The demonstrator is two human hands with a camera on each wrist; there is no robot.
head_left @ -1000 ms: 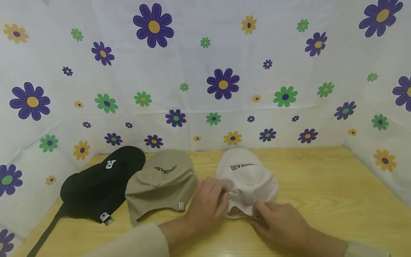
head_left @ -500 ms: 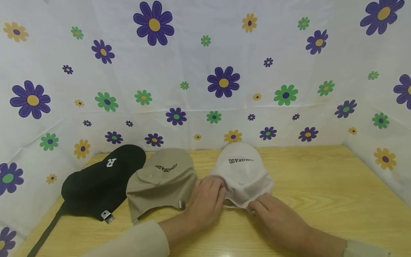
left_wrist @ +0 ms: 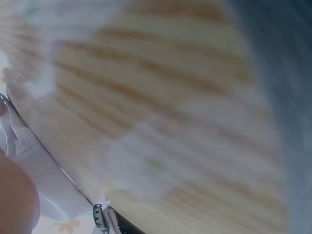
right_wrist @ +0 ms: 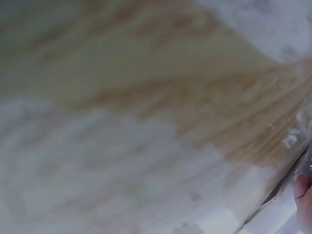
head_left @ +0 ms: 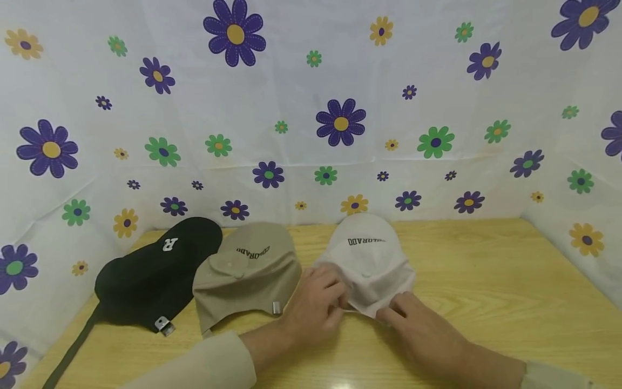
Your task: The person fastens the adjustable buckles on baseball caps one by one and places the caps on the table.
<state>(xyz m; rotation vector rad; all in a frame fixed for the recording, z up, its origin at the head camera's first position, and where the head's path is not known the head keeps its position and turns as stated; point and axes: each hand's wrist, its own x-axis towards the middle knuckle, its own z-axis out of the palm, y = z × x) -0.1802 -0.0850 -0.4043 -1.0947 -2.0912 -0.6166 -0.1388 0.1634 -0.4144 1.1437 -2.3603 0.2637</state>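
A white baseball cap [head_left: 369, 265] with dark COLORADO lettering lies on the table, its brim toward the back and its rear edge toward me. My left hand [head_left: 316, 305], fingers curled, grips that cap's left rear edge. At the near edge, a little right of its middle, my right hand [head_left: 420, 327] pinches the fabric between thumb and fingers. The crown looks smooth at the top and creased near my hands. Both wrist views are blurred; a part of my left hand [left_wrist: 17, 197] and the right thumb [right_wrist: 302, 186] show at the white fabric.
Left of my left hand is a beige COLORADO cap [head_left: 248, 289] with a metal buckle, overlapping a black cap [head_left: 146, 281] marked R. The black cap's strap [head_left: 73, 346] trails to the front left. A flowered cloth [head_left: 291, 97] walls the wooden table [head_left: 495, 281] at back and sides.
The white cap has shifted slightly back and left, and its folded rear edge has flattened out. My left fingers have shifted along the edge; the right hand has moved slightly with the cap.
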